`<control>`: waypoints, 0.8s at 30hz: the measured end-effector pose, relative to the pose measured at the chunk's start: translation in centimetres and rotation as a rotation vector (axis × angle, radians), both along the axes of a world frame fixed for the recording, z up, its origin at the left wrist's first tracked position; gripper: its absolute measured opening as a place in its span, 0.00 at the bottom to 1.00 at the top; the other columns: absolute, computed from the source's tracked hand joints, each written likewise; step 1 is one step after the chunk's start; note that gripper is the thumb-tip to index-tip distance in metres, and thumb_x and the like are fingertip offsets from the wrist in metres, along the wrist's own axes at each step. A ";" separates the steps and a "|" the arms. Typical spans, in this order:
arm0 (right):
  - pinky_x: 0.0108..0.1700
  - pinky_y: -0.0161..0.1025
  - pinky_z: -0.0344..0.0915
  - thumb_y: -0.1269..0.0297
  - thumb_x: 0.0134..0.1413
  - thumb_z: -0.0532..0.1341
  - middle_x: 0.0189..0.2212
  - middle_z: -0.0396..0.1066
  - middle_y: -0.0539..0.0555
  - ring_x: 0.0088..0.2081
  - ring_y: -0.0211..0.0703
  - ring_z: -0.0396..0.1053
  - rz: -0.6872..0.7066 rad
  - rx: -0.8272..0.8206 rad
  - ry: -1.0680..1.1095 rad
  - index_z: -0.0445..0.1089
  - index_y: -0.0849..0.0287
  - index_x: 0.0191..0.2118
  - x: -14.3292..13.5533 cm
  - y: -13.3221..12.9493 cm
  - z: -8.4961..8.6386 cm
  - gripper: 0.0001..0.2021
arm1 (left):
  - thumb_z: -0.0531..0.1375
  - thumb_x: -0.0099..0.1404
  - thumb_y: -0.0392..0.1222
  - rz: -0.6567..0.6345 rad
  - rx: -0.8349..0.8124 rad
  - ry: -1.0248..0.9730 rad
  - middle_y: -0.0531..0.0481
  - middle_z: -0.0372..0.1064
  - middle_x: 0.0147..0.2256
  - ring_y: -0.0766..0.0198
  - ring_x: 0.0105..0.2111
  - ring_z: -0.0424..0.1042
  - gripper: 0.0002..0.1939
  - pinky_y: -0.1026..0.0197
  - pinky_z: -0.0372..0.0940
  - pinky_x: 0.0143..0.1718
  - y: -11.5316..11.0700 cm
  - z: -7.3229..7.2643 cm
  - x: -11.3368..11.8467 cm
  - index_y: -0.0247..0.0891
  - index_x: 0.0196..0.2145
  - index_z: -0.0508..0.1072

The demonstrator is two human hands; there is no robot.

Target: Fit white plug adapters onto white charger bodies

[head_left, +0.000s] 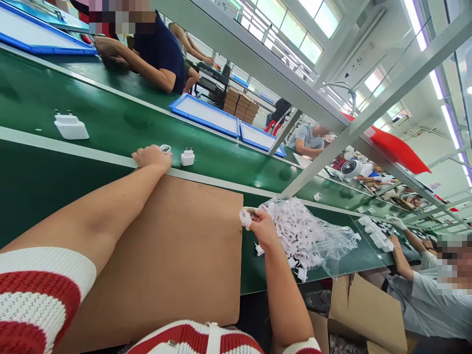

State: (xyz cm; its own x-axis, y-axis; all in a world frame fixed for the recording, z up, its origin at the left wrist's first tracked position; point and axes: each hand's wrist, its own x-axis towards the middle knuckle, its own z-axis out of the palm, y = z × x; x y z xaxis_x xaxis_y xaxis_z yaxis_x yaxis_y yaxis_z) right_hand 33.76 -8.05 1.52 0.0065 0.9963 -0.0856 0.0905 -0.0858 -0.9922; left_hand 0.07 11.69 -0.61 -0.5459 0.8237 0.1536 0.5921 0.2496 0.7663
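My left hand (pixel 152 158) reaches over the near rim of the green conveyor belt, its fingers closed around a small white charger housing (pixel 165 148) whose dark inside shows. Just right of it, a white plug charger (pixel 188 157) stands on the belt with its prongs up. A second plug charger (pixel 71 126) sits farther left on the belt. Over the right edge of a cardboard sheet (pixel 184 246), my right hand (pixel 262 227) pinches a white plastic part (pixel 245 218) that looks like an open frame. Beside that hand, a clear plastic bag (pixel 302 231) spills many similar white pieces.
Blue-rimmed trays (pixel 206 115) line the belt's far side. A slanting metal post (pixel 309 162) rises beyond the bag. An open cardboard box (pixel 365 309) stands below at right. Co-workers sit across the belt and at my right, where a person's arm (pixel 403 263) reaches toward white parts.
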 end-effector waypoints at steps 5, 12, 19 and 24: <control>0.45 0.44 0.75 0.45 0.39 0.80 0.36 0.81 0.56 0.40 0.47 0.76 0.166 -0.045 0.240 0.82 0.58 0.33 -2.5 3.0 1.0 0.23 | 0.58 0.73 0.55 -0.096 0.029 0.043 0.36 0.77 0.54 0.46 0.58 0.70 0.28 0.42 0.58 0.61 -2.0 2.0 -0.4 0.26 0.56 0.77; 0.40 0.39 0.73 0.57 0.33 0.82 0.39 0.83 0.55 0.42 0.48 0.79 -0.017 0.047 0.175 0.80 0.55 0.42 -3.9 3.5 -1.5 0.26 | 0.62 0.64 0.57 -0.691 0.072 -0.025 0.50 0.83 0.48 0.52 0.50 0.79 0.21 0.56 0.71 0.52 -13.8 -1.1 6.3 0.44 0.48 0.83; 0.48 0.44 0.75 0.54 0.54 0.71 0.41 0.82 0.55 0.43 0.46 0.78 -0.014 0.263 -0.164 0.79 0.55 0.42 -4.1 2.4 -2.5 0.13 | 0.61 0.66 0.59 -0.923 0.097 -0.019 0.44 0.82 0.45 0.47 0.47 0.77 0.22 0.47 0.68 0.52 -17.2 -4.5 9.1 0.41 0.46 0.80; 0.41 0.40 0.74 0.54 0.60 0.66 0.46 0.78 0.56 0.38 0.42 0.76 0.025 0.327 -0.272 0.76 0.55 0.52 -4.0 2.0 -2.7 0.18 | 0.64 0.65 0.61 -0.949 0.118 -0.073 0.45 0.81 0.43 0.48 0.46 0.76 0.22 0.48 0.67 0.51 -16.4 -5.4 9.0 0.41 0.44 0.80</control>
State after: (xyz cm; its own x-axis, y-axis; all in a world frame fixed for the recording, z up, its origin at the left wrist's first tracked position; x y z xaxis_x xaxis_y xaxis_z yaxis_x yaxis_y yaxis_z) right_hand 29.75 -6.08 -1.16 -0.0390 0.9710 0.2360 0.3508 0.2345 -0.9066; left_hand 9.02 -4.68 -6.00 0.3293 0.9089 0.2558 0.4575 -0.3906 0.7988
